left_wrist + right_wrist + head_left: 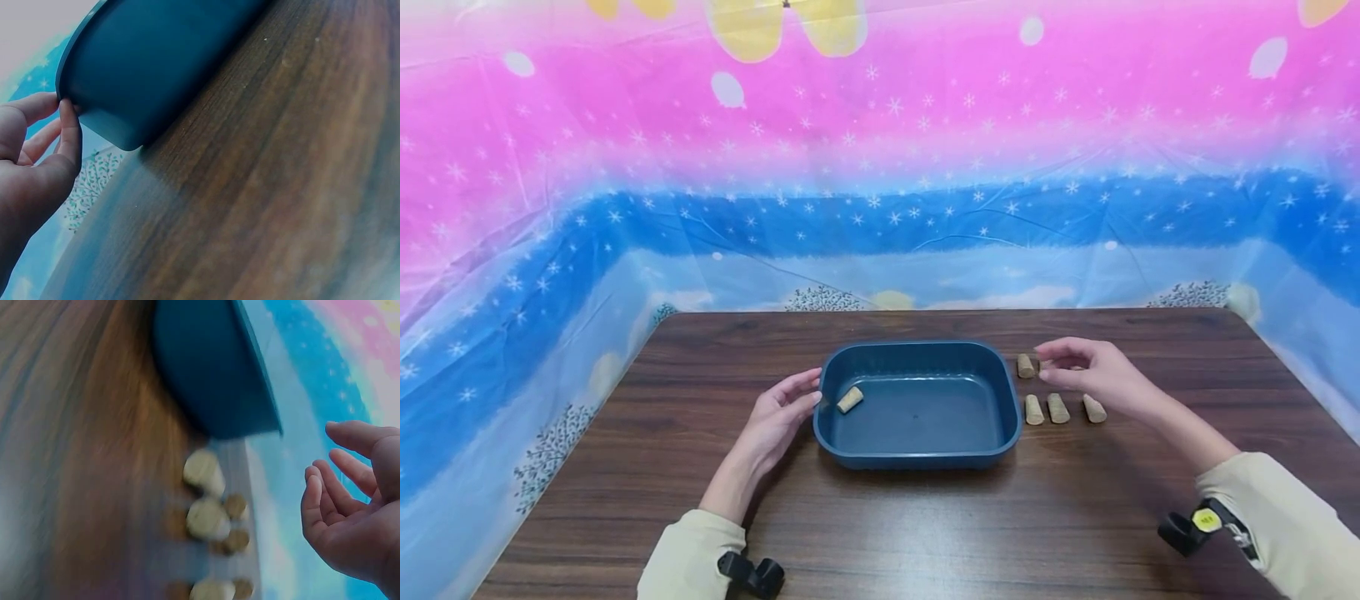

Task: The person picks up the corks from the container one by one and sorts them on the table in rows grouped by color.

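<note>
A dark blue plastic basin [917,454] stands on the table, with one cork stopper [850,400] lying inside near its left wall. My left hand [781,417] pinches the basin's left rim between thumb and fingers, which the left wrist view shows up close. To the basin's right, several cork stoppers [1057,408] stand in two rows. Over the back row hovers my right hand [1093,372], hiding part of it. In the right wrist view, the thumb and fingers of this hand [356,506] are apart, holding nothing; corks [207,519] stand beyond it.
The brown wood-grain table [917,533] carries the basin and corks. A pink and blue patterned cloth [880,167] hangs behind the table and along its sides. Each sleeved wrist bears a black camera mount [752,575].
</note>
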### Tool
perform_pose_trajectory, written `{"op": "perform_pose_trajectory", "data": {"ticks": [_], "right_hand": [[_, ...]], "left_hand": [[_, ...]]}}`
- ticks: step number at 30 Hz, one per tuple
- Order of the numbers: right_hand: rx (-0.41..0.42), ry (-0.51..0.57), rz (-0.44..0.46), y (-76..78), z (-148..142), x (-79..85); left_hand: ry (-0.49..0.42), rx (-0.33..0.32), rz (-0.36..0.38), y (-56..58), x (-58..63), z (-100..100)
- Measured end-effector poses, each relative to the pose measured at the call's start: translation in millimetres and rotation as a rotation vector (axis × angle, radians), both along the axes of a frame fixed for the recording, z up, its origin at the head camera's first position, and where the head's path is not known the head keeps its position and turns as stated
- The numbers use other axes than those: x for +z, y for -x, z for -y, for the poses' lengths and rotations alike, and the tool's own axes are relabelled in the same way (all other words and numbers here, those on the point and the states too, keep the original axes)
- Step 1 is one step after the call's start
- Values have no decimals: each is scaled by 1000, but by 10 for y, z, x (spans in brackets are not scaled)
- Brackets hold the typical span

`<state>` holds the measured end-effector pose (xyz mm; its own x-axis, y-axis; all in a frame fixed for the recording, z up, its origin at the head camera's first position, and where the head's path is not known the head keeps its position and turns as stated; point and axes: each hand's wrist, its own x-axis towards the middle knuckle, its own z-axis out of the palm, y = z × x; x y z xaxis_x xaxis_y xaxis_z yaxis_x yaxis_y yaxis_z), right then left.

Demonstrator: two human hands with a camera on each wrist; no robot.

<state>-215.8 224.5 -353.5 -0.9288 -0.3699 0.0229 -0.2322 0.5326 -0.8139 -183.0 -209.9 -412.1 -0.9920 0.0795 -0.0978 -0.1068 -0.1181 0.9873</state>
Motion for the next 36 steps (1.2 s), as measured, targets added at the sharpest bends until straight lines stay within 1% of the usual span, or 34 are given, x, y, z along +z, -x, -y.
{"op": "perform_pose_trajectory", "data": {"ticks": [5,6,9,12,17,22,27,32,36], "right_hand": [[58,-3,10,91,322,133],[71,0,17,122,389,166],[133,-22,0,231,602,281],[180,-60,-6,357,820,378],[282,-92,-1,518,1149,456],[378,-116,-20,620,1471,453],[454,-159,-30,680,1797,368],[537,-229,-49,682,2088,243],[574,-252,-46,658,2273,172]], "left_hand": [[0,0,2,3,1,-4],[-2,0,0,4,1,-4],[-9,6,-1,4,-1,2],[-17,6,-1,2,-2,1],[-19,3,2,-3,-1,0],[-4,-4,-5,-2,11,10],[-5,-6,-3,7,18,8],[-14,-13,6,7,14,10],[-27,-17,7,1,9,13]]}}
